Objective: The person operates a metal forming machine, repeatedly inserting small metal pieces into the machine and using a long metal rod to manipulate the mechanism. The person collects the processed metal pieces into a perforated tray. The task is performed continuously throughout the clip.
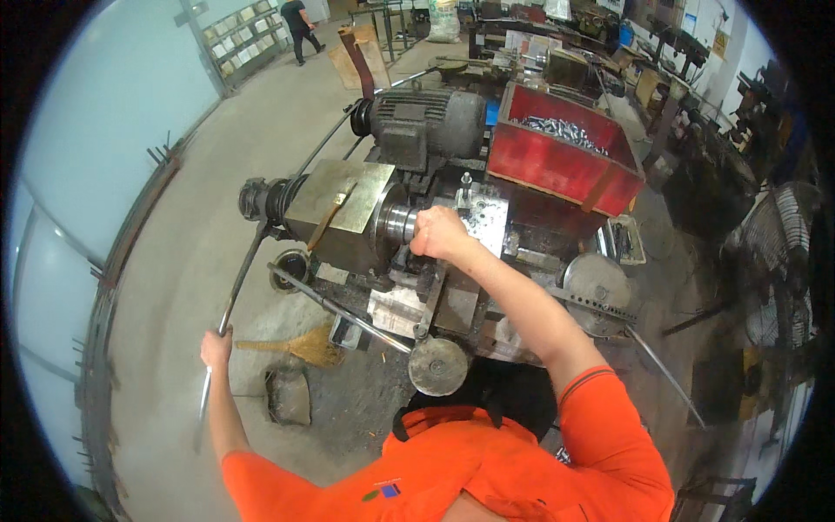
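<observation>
My left hand (216, 348) is wrapped round a long metal lever rod (239, 283), which slants up to the pulley end of a lathe-like machine. At the machine's middle, my right hand (437, 232) is closed at the front of the round steel chuck (399, 224). Whatever its fingers hold, if anything, is hidden behind the hand. On the flat metal cover (344, 193) of the headstock lies a brush (327, 221) with a wooden handle. Just right of my right hand stands the tool slide (487, 222) with an upright bolt on it.
Behind the slide sits a red bin (557, 163) full of small metal parts (564, 132). An electric motor (430, 122) is mounted behind the headstock. A second lever rod (339, 309), a round plate (437, 366) and a straw broom (304, 346) are nearby. A person (300, 30) walks far off.
</observation>
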### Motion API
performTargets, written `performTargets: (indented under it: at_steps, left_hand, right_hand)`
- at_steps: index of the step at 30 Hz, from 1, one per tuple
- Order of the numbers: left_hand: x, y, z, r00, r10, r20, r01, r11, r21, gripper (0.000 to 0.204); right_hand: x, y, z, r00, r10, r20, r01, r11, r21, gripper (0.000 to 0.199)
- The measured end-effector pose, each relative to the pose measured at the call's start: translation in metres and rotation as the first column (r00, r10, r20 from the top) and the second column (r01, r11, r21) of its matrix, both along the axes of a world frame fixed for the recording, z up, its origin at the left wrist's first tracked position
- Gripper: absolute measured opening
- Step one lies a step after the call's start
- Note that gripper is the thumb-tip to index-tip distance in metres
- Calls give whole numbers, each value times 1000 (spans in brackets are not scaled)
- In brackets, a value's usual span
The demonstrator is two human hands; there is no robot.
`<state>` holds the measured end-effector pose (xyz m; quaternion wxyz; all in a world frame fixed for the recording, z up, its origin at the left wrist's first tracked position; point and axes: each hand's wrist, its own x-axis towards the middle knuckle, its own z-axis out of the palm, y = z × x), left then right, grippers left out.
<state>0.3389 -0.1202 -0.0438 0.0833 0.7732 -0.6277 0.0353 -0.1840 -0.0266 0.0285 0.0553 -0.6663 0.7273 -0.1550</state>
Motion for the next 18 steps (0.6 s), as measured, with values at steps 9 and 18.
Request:
performTargets:
  at_steps: [9,18]
  left_hand:
    - [-72,88,-9,995,-44,-88,40,998,-41,35]
    - [-75,80,-3,995,-29,-97,23,998,-62,34]
  right_hand:
    - [0,5,0,1000,-12,7,12,1000,-27,28]
    - [-117,80,100,970,-204,-131,150,929,-339,28]
